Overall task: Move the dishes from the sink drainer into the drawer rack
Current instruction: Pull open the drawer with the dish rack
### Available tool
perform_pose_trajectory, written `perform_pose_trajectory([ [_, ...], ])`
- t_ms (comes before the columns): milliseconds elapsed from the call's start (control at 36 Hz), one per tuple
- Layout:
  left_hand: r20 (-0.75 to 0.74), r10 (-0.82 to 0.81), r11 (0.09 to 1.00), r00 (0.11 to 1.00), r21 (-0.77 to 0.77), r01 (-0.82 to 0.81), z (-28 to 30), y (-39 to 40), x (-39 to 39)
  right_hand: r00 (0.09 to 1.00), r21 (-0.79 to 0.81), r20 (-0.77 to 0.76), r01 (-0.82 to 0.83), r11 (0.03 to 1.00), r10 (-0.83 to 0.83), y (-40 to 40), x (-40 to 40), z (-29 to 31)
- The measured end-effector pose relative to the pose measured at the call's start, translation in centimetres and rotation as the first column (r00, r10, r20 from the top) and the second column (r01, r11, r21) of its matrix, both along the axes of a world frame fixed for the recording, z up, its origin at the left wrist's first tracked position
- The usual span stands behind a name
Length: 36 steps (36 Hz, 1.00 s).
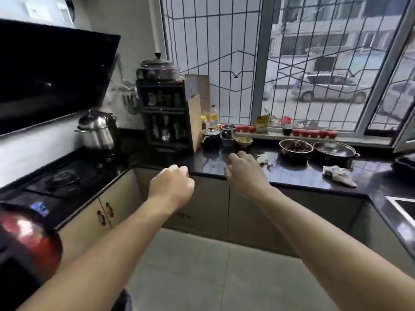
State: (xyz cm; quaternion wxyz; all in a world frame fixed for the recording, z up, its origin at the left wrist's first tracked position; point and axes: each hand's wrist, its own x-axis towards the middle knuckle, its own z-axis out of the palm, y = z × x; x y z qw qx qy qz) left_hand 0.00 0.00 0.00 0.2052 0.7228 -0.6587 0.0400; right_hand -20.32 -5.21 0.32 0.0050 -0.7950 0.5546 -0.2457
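Both hands are out in front of the black worktop point(292, 176), empty. Left hand point(171, 187) is balled into a fist, right hand point(243, 173) has fingers loosely curled, just above the worktop edge. Sink point(402, 205) corner peeks in far right of the worktop; no dishes visible.

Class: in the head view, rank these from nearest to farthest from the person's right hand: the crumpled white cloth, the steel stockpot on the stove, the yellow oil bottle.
From the right hand:
1. Crumpled white cloth, on the counter to its right.
2. Yellow oil bottle, behind it by the window.
3. Steel stockpot, far left on the stove.
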Motion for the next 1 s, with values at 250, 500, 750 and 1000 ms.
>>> perform_pose_trajectory([
  [250, -0.005, -0.005, 0.981, 1.0, 0.193, 0.006, -6.8, -9.8, -1.1, 0.997, 0.115, -0.069, 0.028, 0.993, -0.02, -10.3, -2.9, -6.0],
  [500, -0.029, -0.029, 0.95, 0.999, 0.309, 0.036, -9.7, -25.0, -3.6, 0.995, 0.32, -0.066, 0.088, 0.943, -0.071, -25.6, -7.0, -11.1],
  [750, -0.178, 0.06, 0.897, 0.982, 0.442, 0.026, -13.6, -32.9, -1.1, 0.991, 0.446, -0.003, 0.12, 0.887, -0.133, -38.1, -4.0, -12.8],
  [1000, -0.224, 0.081, 0.835, 0.971, 0.547, 0.057, -22.5, -41.3, 7.9, 0.992, 0.595, -0.033, 0.117, 0.795, -0.121, -46.0, 1.7, -20.7],
])
